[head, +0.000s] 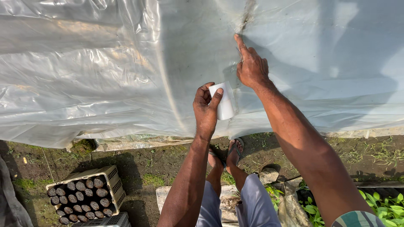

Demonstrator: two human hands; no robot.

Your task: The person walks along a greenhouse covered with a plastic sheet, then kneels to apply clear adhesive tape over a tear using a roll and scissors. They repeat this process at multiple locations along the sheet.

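Left hand [206,107] clamped on white tape roll [224,101], just below tear [246,19] in plastic sheet [105,67]. Right hand [251,65] fingers together, forefinger pressing seam, possibly tape strip. Keep pressing flat along tear.

Two bare hands are raised, the left hand [206,107] and the right hand [251,66], and between them there is one white roll of tape [224,101] against one large clear plastic sheet [105,75] that shows one torn seam [246,17] near its top edge. Below, two feet in sandals [229,155] stand on the soil beside one grey stone [268,175]. Near the bottom left corner sit two cream plastic crates: one crate [111,178] holds about two dozen dark soil-filled seedling tubes [80,197], too tightly packed for an exact count, and only the rim of the second crate [111,220] shows.
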